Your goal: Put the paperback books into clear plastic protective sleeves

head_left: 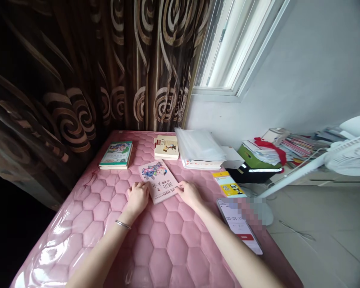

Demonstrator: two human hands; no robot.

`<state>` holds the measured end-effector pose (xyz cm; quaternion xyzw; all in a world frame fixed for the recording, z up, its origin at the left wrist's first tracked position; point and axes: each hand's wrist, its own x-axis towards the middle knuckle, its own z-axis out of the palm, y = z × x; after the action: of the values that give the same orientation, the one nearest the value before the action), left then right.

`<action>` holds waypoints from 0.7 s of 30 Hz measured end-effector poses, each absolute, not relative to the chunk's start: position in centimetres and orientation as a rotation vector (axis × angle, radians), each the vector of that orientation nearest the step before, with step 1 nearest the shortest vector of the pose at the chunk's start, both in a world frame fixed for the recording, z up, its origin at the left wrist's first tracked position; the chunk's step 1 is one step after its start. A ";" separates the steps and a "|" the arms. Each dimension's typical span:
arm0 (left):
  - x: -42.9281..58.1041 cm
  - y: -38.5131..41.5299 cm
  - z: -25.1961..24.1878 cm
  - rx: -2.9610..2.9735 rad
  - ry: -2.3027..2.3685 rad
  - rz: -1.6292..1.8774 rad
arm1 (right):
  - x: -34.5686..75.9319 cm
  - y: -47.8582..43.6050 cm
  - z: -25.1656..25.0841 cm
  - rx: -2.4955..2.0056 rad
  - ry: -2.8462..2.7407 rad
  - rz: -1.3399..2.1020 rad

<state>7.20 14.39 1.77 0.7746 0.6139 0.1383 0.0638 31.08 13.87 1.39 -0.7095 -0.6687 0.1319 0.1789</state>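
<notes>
A pink book (159, 181) with cartoon figures and large characters on its cover lies at a slant on the quilted pink mattress (156, 256). My left hand (139, 197), fingers curled, is at its lower left edge. At the right edge, my right hand (189, 193) pinches the book between thumb and fingers. The fingertips under the book are hidden. To the left lies a small stack of green-edged books (116, 155). Behind the pink book is a stack of cream books (166, 147).
Clear plastic sleeves (199, 146) lie on papers by the wall, beside a white box (232, 157). A yellow-and-white panda packet (229, 185) and a phone (238, 228) are at the mattress's right edge. A fan (351, 152) stands on the right; a patterned curtain (144, 64) hangs behind.
</notes>
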 end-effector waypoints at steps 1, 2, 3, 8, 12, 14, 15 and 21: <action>6.8 14.7 1.7 2.331 1.850 0.414 | 30.7 13.1 1.3 -2.016 -1.868 0.381; 6.6 14.9 1.7 2.329 1.833 0.414 | 30.4 12.3 1.3 -2.020 -1.840 0.385; 6.3 15.1 1.6 2.337 1.805 0.418 | 30.2 11.6 1.2 -2.017 -1.808 0.384; 5.8 15.5 1.6 2.366 1.683 0.466 | 30.0 9.6 0.5 -1.876 -1.739 0.331; 5.4 15.1 1.7 2.336 1.638 0.522 | 30.2 9.3 0.2 -1.811 -1.729 0.355; 5.2 14.7 1.6 2.323 1.615 0.558 | 30.3 9.2 0.2 -1.813 -1.708 0.399; 5.0 14.6 1.5 2.320 1.606 0.570 | 30.3 9.2 0.2 -1.815 -1.695 0.418; 4.4 14.5 1.3 2.339 1.553 0.495 | 30.8 9.0 0.5 -1.832 -1.710 0.465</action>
<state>4.44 14.50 1.35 0.8116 0.5392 0.1719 0.1449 30.82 9.01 0.47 -0.6874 -0.6418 0.1746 0.2918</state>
